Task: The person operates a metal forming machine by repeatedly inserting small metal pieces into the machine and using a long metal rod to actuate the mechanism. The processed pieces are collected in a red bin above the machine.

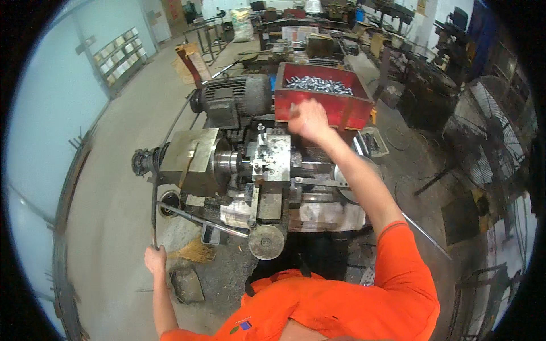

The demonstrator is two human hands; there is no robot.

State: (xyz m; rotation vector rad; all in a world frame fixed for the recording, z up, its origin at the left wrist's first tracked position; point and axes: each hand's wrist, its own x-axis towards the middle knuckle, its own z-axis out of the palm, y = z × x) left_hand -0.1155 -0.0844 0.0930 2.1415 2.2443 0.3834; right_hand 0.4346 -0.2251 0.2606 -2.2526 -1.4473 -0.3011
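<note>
My left hand (154,260) is closed round the lower end of a long dark lever (153,219), which runs up to the left end of the lathe-like machine's headstock (190,159). Bent at the wrist, my right hand (310,120) is raised by the front wall of a red bin (324,105). Its fingers are curled in, and whatever they may hold is too small to tell. Many small shiny metal pins (319,85) lie heaped in the bin. Left of and below that hand sits the machine's metal tool block (273,159), beside the round chuck (226,162).
An electric motor (239,94) stands behind the headstock. A metal bar (205,220) slants out toward a round handwheel (266,242) at the near side. A straw broom (196,250) lies on the floor at left. A large fan (483,131) stands to the right.
</note>
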